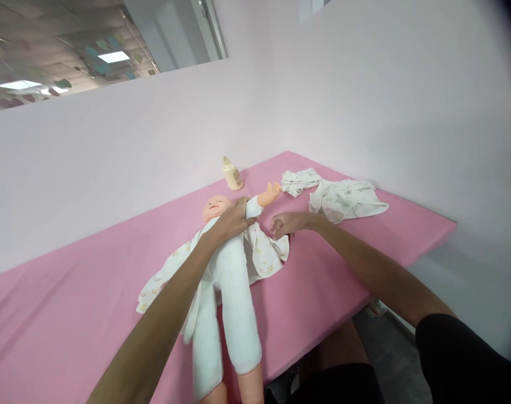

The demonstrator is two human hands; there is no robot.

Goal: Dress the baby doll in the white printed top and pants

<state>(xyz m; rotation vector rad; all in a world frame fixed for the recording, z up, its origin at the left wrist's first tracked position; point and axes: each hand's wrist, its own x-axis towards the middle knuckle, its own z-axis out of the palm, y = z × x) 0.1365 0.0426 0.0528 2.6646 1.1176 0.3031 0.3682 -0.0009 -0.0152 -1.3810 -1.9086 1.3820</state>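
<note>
A baby doll (230, 275) in a white cloth body lies on its back on the pink table, its head toward the wall. Under it is spread a white patterned baby shirt (266, 255). My left hand (232, 221) is closed around the doll's upper arm at the shoulder, and the doll's forearm (269, 194) points up to the right. To the right of that arm, my right hand (291, 223) has its fingers curled in, just above the shirt's sleeve. Whether cloth is inside those fingers is hidden.
A lotion bottle (232, 175) stands by the wall beyond the doll's head. Two pieces of white printed clothing, a small folded one (300, 180) and a larger one (348, 200), lie at the right. The pink table (70, 314) meets walls at the back and right.
</note>
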